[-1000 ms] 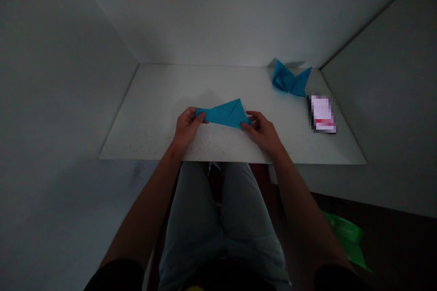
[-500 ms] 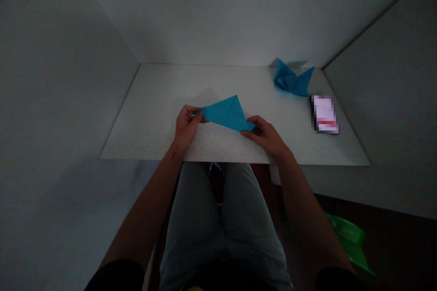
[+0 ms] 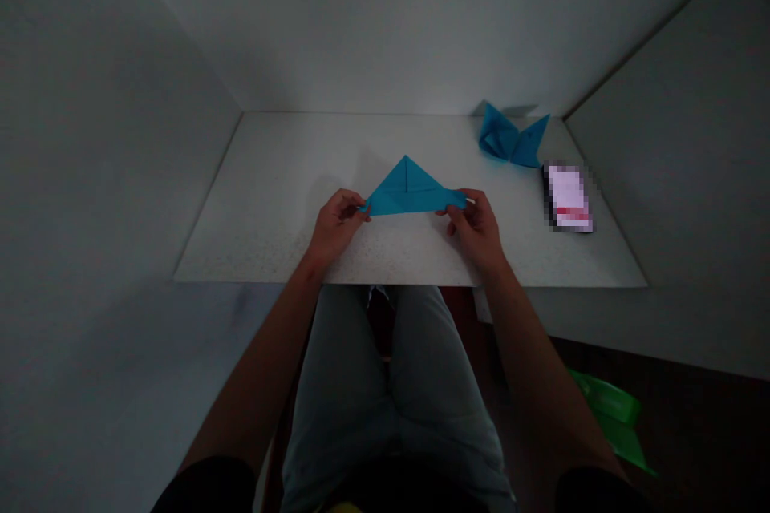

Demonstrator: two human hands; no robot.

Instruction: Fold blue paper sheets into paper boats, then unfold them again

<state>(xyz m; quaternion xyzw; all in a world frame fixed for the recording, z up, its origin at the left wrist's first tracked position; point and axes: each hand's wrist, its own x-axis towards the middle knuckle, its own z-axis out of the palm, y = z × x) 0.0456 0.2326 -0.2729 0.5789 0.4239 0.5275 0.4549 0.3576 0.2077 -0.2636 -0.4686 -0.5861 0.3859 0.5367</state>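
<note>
A blue folded paper triangle (image 3: 409, 188) is held upright just above the white table (image 3: 270, 208), its peak pointing away from me. My left hand (image 3: 335, 226) pinches the triangle's left corner. My right hand (image 3: 477, 226) pinches its right corner. Both hands are closed on the paper, near the table's front edge.
Two folded blue paper shapes (image 3: 511, 138) stand at the back right of the table. A phone with a lit screen (image 3: 568, 197) lies at the right edge. Walls close in the table on three sides. A green object (image 3: 610, 417) lies on the floor at the right.
The paper triangle has been turned from a tilted, flatter pose to upright with its base level. My right hand rose and moved right; my left hand shifted slightly.
</note>
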